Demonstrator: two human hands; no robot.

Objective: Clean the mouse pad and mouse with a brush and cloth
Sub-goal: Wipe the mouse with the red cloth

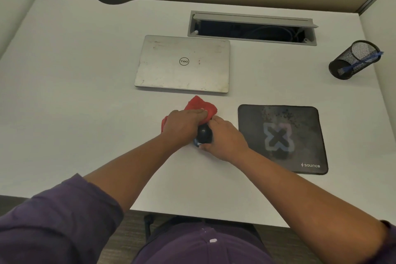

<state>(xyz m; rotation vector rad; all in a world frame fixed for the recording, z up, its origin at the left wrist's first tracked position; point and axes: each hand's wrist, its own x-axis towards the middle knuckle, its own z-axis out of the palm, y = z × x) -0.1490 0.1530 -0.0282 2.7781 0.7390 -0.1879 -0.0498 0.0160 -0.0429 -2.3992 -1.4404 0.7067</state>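
Wiping the mouse with the cloth, off the pad.

Head view: the left hand (182,125) bunches a red cloth (201,106) against the front of the black mouse (204,134), which the right hand (225,137) grips from the side — both on the white desk (75,92), just left of the mouse pad (282,138). The pad looks speckled with crumbs near its top, so it seems not yet cleaned. A brush isn't clearly visible; a blue handle sticks out of the mesh cup (353,60). A closed laptop (182,64) lies behind — nothing blocks the hands.
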